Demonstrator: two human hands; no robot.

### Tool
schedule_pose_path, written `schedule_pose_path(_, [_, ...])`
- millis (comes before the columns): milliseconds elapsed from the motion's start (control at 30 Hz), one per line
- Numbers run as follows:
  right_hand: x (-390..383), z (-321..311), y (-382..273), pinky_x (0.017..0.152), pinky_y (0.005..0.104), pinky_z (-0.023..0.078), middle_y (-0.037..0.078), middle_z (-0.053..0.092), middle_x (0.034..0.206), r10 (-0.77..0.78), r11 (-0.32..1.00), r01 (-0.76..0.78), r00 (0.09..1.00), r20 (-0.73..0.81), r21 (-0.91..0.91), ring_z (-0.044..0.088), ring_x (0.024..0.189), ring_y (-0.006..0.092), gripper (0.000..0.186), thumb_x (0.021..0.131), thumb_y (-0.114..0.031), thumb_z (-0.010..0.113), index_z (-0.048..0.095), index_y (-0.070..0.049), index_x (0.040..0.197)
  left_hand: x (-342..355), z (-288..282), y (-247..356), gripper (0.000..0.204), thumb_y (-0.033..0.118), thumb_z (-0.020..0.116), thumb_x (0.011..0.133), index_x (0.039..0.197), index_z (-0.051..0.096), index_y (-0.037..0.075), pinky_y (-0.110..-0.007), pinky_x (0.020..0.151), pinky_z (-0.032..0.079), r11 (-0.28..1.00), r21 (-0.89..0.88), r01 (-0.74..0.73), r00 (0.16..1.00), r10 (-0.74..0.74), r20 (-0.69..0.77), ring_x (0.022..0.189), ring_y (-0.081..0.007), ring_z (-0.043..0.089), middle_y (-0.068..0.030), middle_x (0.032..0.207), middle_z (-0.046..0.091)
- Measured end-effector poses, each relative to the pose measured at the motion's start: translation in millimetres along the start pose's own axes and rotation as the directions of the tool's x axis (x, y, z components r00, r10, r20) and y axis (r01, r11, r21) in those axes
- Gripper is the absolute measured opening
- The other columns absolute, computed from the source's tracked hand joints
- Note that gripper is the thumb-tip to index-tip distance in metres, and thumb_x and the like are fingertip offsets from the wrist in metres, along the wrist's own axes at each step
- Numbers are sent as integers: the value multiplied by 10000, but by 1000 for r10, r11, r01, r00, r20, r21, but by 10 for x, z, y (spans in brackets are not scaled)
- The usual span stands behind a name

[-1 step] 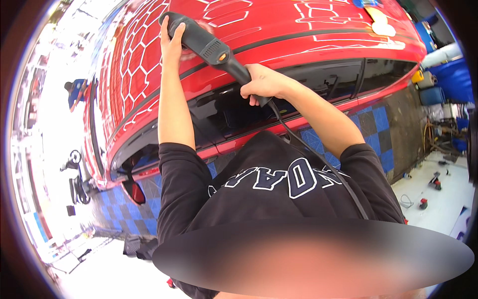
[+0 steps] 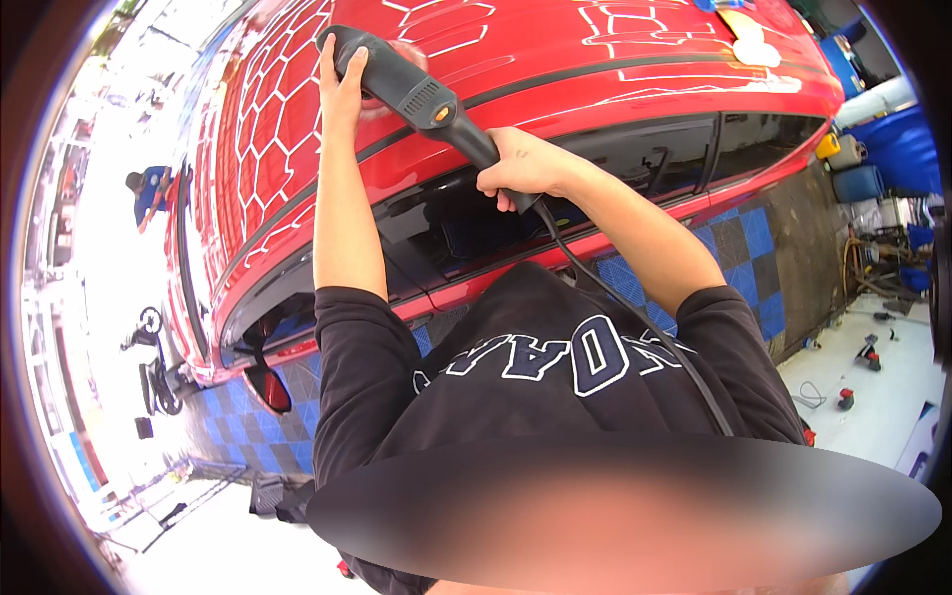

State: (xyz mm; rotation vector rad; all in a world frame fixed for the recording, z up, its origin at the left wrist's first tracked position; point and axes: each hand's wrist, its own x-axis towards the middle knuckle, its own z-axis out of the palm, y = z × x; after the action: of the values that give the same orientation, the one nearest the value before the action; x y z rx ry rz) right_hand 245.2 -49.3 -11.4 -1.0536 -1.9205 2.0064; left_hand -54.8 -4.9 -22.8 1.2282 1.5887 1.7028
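Observation:
A black car polisher [image 2: 416,101] with a vented body and an orange button lies against the red roof [image 2: 555,74] of a car. My left hand [image 2: 343,87] grips its head end, fingers spread over the top of the housing. Around the rear handle my right hand [image 2: 524,164] is closed, near the roof edge above the dark side windows. The polisher's pad is mostly hidden under the head, with a blurred pale edge showing beside it. From the handle a black cable [image 2: 635,305] runs back over my dark shirt.
A yellow and white item [image 2: 751,45] rests on the far right of the roof. The side mirror [image 2: 268,385] sticks out at lower left. Blue and grey tiles [image 2: 248,426] cover the floor. Another person [image 2: 154,193] is beyond the car's front. Jugs [image 2: 858,183] and tools stand at right.
The view has shifted very slightly, so the car sits a touch further left. Both hands keep the same hold on the polisher.

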Motion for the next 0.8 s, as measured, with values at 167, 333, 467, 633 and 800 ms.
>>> schedule_pose_path(167, [-191, -268, 203, 522, 335, 564, 87, 623, 744, 13, 999, -8, 993, -117, 36, 669, 568, 176, 256, 855, -77, 713, 550, 41, 1013, 97, 383, -369, 930, 370, 753, 994, 1701, 209, 105, -543, 1019, 556, 986, 28, -162, 970, 154, 190, 1389, -348, 535, -200, 1561, 478])
schedule_pose_path(333, [-422, -502, 360, 503, 343, 538, 91, 614, 731, 18, 995, 4, 974, -225, 99, 654, 554, 184, 277, 859, -79, 724, 561, 45, 1045, -237, 562, -494, 969, 349, 780, 976, 1692, 197, 54, -493, 1197, 424, 910, 323, -259, 965, 231, 121, 1463, -405, 485, -269, 1671, 295])
schedule_pose_path(467, [-598, -784, 521, 503, 331, 532, 79, 612, 739, 32, 989, 14, 950, -309, 147, 650, 544, 183, 352, 852, -68, 725, 571, 54, 1143, -533, 416, -582, 864, 291, 782, 966, 1644, 303, 49, -502, 1188, 431, 862, 454, -223, 973, 226, 50, 1479, -425, 445, -278, 1660, 267])
schedule_pose_path(633, [-793, -1160, 627, 506, 331, 546, 62, 604, 744, 25, 988, 35, 924, -383, 148, 652, 541, 176, 313, 863, -64, 715, 568, 29, 1123, -838, 159, -696, 760, 232, 770, 966, 1603, 391, 63, -511, 1201, 412, 739, 614, -276, 942, 335, 20, 1491, -419, 413, -244, 1638, 306])
schedule_pose_path(800, [-940, -1520, 703, 511, 330, 549, 60, 606, 743, 34, 981, 59, 885, -464, 186, 648, 538, 177, 239, 874, -71, 710, 574, -1, 1057, -932, -25, -884, 728, 198, 770, 946, 1571, 426, 53, -528, 1191, 413, 642, 711, -287, 919, 394, 15, 1506, -439, 356, -258, 1616, 320])
